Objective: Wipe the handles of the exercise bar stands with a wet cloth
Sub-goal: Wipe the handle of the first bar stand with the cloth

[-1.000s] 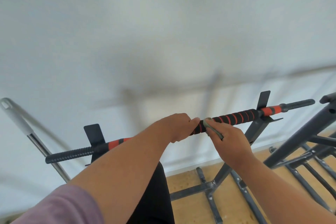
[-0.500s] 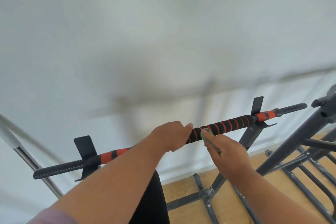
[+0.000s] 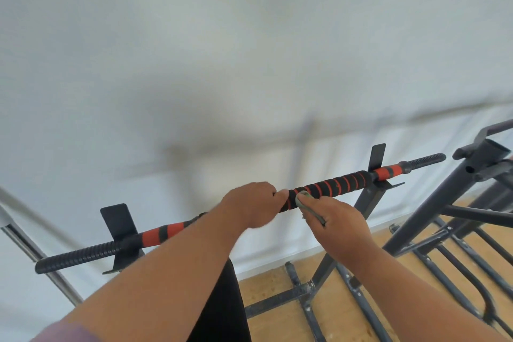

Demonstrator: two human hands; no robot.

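Observation:
A long bar (image 3: 330, 187) with black foam grip and red stripes lies across two dark metal stands, rising from lower left to upper right. My left hand (image 3: 254, 207) is closed around the bar near its middle. Just right of it, my right hand (image 3: 336, 221) presses a grey-green cloth (image 3: 306, 203) against the foam grip; most of the cloth is hidden in the fist. The bar's threaded black ends (image 3: 80, 255) stick out past the stand cradles.
The right stand's leg (image 3: 369, 203) and its floor feet (image 3: 294, 297) lie below my hands on a wooden floor. Another dark metal frame (image 3: 458, 189) stands at the right. A silver pole (image 3: 30, 250) leans at the left. A white wall is close behind.
The view has shifted, so the bar sits a little lower and more to the left. My right hand with the cloth has slid slightly left along the grip, closer to my left hand.

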